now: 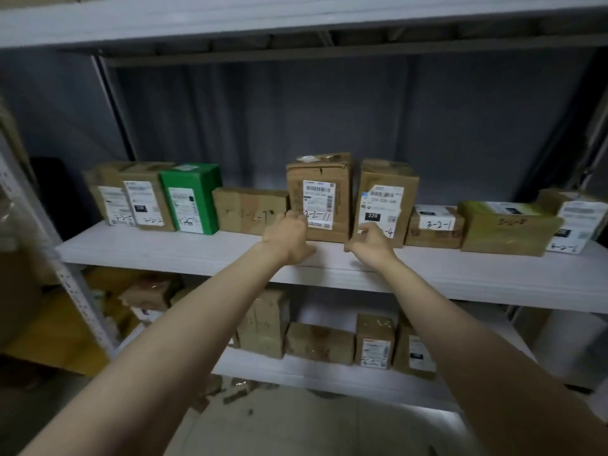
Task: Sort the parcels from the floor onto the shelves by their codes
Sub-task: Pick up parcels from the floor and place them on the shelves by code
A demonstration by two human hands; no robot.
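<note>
A tall brown parcel (324,179) with a white label and the handwritten code 3-2-11 stands on the middle white shelf (171,251). My left hand (289,238) presses against its lower left front corner, fingers slightly bent. Just to the right stands a second brown parcel (394,179), its code ending in -4. My right hand (371,241) touches the lower left of that parcel's label, its thumb near the bottom right corner of the 3-2-11 parcel. Neither parcel is lifted.
The same shelf holds a green parcel (194,195), a low brown parcel (246,209), brown parcels at far left (131,199), and parcels marked 3-2-1 (434,225) to the right. The lower shelf (296,373) carries several boxes. Cardboard scraps (230,393) lie on the floor.
</note>
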